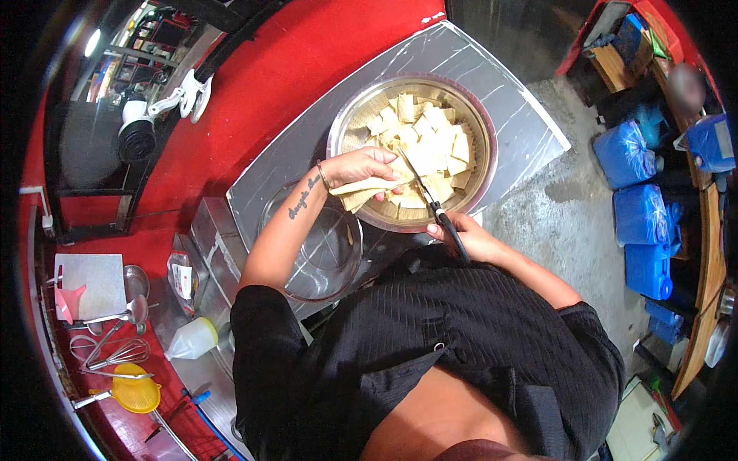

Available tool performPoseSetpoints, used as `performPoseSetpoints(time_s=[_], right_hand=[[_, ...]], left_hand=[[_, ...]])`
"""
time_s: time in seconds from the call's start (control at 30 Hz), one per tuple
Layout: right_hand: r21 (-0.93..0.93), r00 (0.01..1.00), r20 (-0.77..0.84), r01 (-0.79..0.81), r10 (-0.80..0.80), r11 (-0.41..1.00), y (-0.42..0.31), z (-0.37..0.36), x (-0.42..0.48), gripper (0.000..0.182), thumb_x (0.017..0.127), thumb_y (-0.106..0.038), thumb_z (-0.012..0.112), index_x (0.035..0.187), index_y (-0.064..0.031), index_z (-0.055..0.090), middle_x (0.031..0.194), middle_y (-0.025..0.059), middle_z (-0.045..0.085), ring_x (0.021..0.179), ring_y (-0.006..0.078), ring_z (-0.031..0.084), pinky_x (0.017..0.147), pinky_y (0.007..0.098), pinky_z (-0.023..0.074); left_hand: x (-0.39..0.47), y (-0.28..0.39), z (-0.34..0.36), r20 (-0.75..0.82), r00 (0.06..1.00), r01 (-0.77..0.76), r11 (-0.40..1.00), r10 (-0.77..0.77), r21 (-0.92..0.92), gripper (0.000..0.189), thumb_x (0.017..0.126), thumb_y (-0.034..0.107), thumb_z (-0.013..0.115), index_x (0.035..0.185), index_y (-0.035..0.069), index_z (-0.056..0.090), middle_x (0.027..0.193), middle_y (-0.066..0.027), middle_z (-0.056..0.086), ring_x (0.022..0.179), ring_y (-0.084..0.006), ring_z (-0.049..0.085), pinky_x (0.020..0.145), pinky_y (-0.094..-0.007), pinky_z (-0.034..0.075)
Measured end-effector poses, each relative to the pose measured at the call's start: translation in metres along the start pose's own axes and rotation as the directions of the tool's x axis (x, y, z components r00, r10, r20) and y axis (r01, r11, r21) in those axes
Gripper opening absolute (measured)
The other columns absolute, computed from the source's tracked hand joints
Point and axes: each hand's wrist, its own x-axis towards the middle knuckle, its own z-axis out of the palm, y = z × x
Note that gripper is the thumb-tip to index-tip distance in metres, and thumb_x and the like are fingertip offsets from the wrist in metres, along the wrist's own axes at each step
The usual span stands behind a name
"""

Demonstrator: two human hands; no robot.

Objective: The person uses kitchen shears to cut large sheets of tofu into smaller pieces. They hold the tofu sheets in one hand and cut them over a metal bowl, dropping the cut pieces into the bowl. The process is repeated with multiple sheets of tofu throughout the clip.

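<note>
My left hand (366, 167) grips a folded stack of pale yellow sheets (363, 193) over the near left part of a wide metal bowl (490, 135). In my right hand (461, 233) is a pair of black-handled scissors (426, 193), its blades pointing up and left towards the sheets by my left fingers. Many cut pale yellow pieces (429, 135) lie heaped in the bowl; what they are made of I cannot tell. A round, see-through basin or lid (326, 253) sits left of the bowl, partly below my left forearm.
The bowl stands on a grey marble-patterned counter (455, 52) against a red wall (253, 92). At left are a steel surface (202, 374), a plastic bottle (193, 340), a hanging whisk (124, 354) and a yellow strainer (135, 389). Blue jerrycans (640, 213) stand at right.
</note>
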Motion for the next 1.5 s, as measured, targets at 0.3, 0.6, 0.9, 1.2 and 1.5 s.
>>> performPoseSetpoints(time_s=[0.3, 0.6, 0.9, 1.2, 1.5], right_hand=[[0.189, 0.987, -0.158, 0.037, -0.007, 0.981, 0.021, -0.009, 0.006, 0.037, 0.076, -0.038, 0.063, 0.073, -0.0020, 0.055, 0.051, -0.0021, 0.047, 0.039, 0.0072, 0.046, 0.037, 0.0202, 0.0383], [0.167, 0.874, -0.376, 0.391, -0.308, 0.905, -0.025, -0.011, 0.042, 0.025, 0.067, -0.010, 0.069, 0.075, -0.0037, 0.047, 0.066, 0.0008, 0.053, 0.060, 0.0082, 0.053, 0.056, 0.0214, 0.0438], [0.012, 0.815, -0.478, 0.379, -0.327, 0.925, -0.010, -0.021, 0.061, 0.029, 0.067, -0.017, 0.071, 0.078, -0.0046, 0.048, 0.065, -0.0007, 0.051, 0.057, 0.0063, 0.048, 0.052, 0.0219, 0.0402], [-0.272, 0.997, -0.083, -0.019, -0.004, 0.962, 0.023, -0.031, -0.042, 0.066, 0.069, -0.056, 0.060, 0.096, 0.0031, 0.051, 0.077, 0.0067, 0.053, 0.069, 0.0128, 0.049, 0.062, 0.0263, 0.0410], [-0.328, 0.997, 0.029, 0.083, -0.078, 0.941, 0.013, -0.004, -0.028, 0.082, 0.067, -0.067, 0.053, 0.104, 0.0049, 0.045, 0.092, 0.0152, 0.053, 0.089, 0.0229, 0.051, 0.077, 0.0323, 0.0407]], left_hand=[[0.009, -0.008, -0.005, 0.078, 0.996, -0.032, 0.997, 0.037, -0.066, 0.029, 0.083, 0.009, 0.050, 0.109, -0.004, 0.047, 0.087, -0.0126, 0.059, 0.075, -0.0126, 0.060, 0.055, -0.0211, 0.053], [0.001, -0.009, 0.040, -0.010, 0.988, -0.151, 0.979, 0.153, 0.137, 0.057, 0.076, 0.006, 0.062, 0.117, 0.000, 0.023, 0.089, -0.0115, 0.056, 0.073, -0.0167, 0.059, 0.060, -0.0261, 0.052], [-0.017, -0.034, 0.022, -0.091, 0.979, -0.182, 0.983, 0.181, -0.002, 0.036, 0.080, 0.015, 0.059, 0.111, 0.001, 0.046, 0.086, -0.0057, 0.059, 0.061, -0.0069, 0.057, 0.044, -0.0143, 0.044], [-0.024, -0.034, 0.008, -0.192, 0.940, -0.306, 0.947, 0.284, -0.099, 0.037, 0.083, 0.012, 0.055, 0.114, 0.001, 0.042, 0.090, -0.0044, 0.057, 0.063, -0.0047, 0.056, 0.046, -0.0132, 0.045], [-0.007, -0.037, 0.027, -0.101, 0.977, -0.195, 0.978, 0.187, -0.078, 0.026, 0.081, 0.013, 0.058, 0.101, 0.003, 0.046, 0.080, -0.0010, 0.052, 0.063, -0.0055, 0.052, 0.046, -0.0141, 0.040]])
